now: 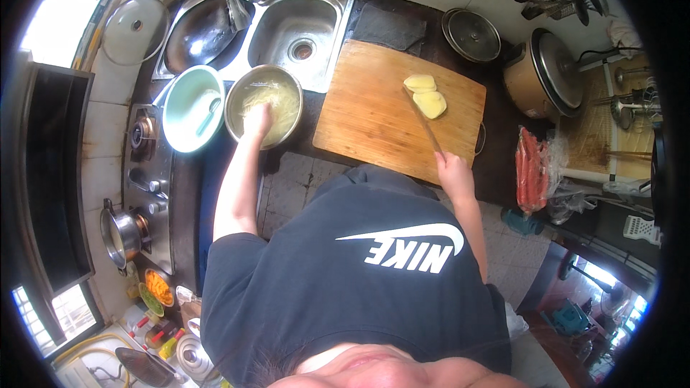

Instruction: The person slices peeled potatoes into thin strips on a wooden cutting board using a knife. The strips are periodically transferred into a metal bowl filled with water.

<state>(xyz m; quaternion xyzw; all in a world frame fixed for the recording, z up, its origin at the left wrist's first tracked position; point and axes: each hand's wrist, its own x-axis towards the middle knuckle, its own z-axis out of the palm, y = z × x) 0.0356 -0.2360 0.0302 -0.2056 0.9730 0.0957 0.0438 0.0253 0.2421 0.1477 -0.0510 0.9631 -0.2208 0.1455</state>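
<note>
My left hand (258,120) dips into a metal bowl (296,128) of water that holds pale cut shreds (284,102), perhaps potato. Its fingers are under the water or hidden, so their hold is unclear. A kitchen knife (424,120) is gripped by its handle in my right hand (454,171), at the near right of a wooden cutting board (366,113). The blade points away from me over the board. Two peeled, pale yellow pieces (429,104), potato-like with flat cut faces, lie on the board beside the blade's far part.
Left of the metal bowl stands a mint-green bowl (183,134) with a utensil inside. Behind are a steel double sink (294,21) and a wok (197,37). A lidded pot (544,73) and bagged red food (531,172) sit right; a gas stove (153,161) and saucepan (119,237) left.
</note>
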